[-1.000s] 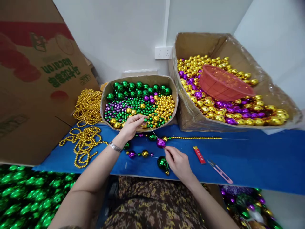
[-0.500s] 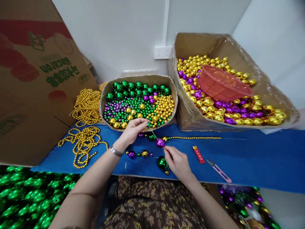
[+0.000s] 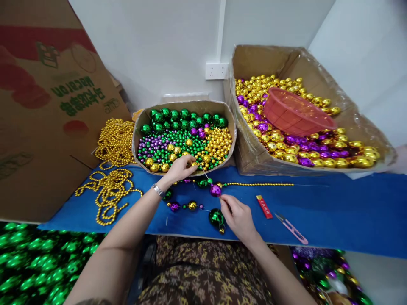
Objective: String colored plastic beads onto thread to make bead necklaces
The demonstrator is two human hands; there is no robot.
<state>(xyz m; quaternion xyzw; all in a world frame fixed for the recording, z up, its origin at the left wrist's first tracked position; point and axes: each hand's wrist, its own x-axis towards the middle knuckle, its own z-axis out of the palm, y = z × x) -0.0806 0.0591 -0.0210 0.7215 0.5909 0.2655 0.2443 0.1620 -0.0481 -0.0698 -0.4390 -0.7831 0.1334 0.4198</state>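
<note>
step in hand looks like threading: right grip (image 3: pixel 238 217) pinches a thin strand (image 3: pixel 204 172) just below the large purple bead (image 3: pixel 215 190), small green bead (image 3: pixel 210 181) just past it, both over the desk (image 3: pixel 343 212) at the near side of the small box (image 3: pixel 231 116). left grip (image 3: pixel 180 168) has fingers bent by the strand's far end at the box's near rim; can't tell if it's grasping strand or bead. next move probably calls for a steady right pinch, strand straight, green bead seated against purple.
</note>
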